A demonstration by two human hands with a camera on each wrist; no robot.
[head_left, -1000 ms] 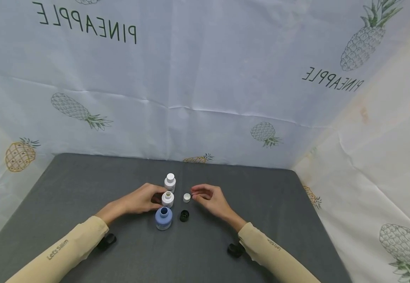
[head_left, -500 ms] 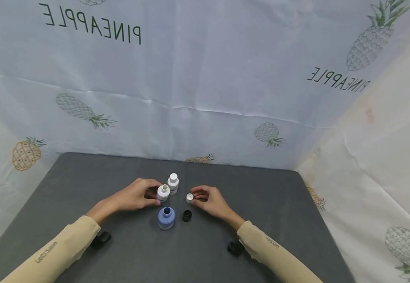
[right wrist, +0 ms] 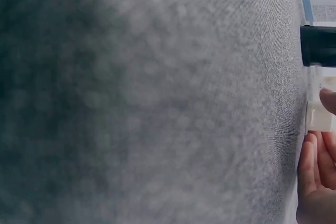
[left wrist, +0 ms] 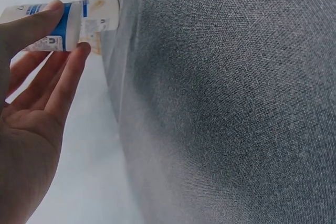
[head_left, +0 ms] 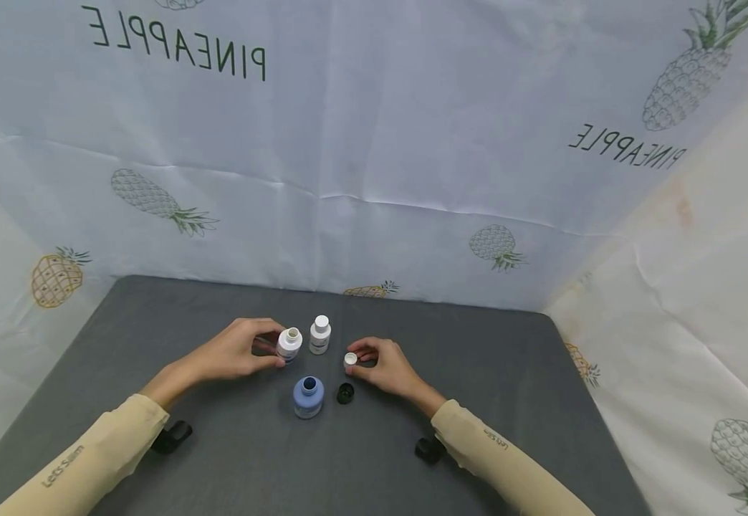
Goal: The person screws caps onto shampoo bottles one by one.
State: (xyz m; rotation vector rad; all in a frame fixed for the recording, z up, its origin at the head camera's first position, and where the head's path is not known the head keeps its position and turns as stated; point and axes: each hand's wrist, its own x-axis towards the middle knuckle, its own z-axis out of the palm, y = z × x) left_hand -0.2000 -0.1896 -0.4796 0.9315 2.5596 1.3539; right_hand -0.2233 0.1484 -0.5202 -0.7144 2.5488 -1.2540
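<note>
My left hand (head_left: 235,351) grips a white bottle (head_left: 289,345) with an open mouth, thumb on one side and fingers on the other. In the left wrist view a blue band crosses that bottle's label. Just right of it a second white bottle (head_left: 319,340) stands upright with its white cap on. My right hand (head_left: 382,367) pinches a small white bottle cap (head_left: 351,360), hollow side up, at the table top. Thumb and fingertips frame this cap in the right wrist view. Nearer to me stands an uncapped blue bottle (head_left: 308,401), with a black cap (head_left: 345,393) beside it.
The dark grey table (head_left: 251,459) reaches back to a hanging pineapple-print sheet (head_left: 400,129). A black object (head_left: 172,437) shows by the left sleeve. Another black object (head_left: 429,451) lies by the right sleeve.
My left hand has carried the uncapped white bottle left, away from the blue bottle and the capped one. My right thumb and fingers have closed on the white cap.
</note>
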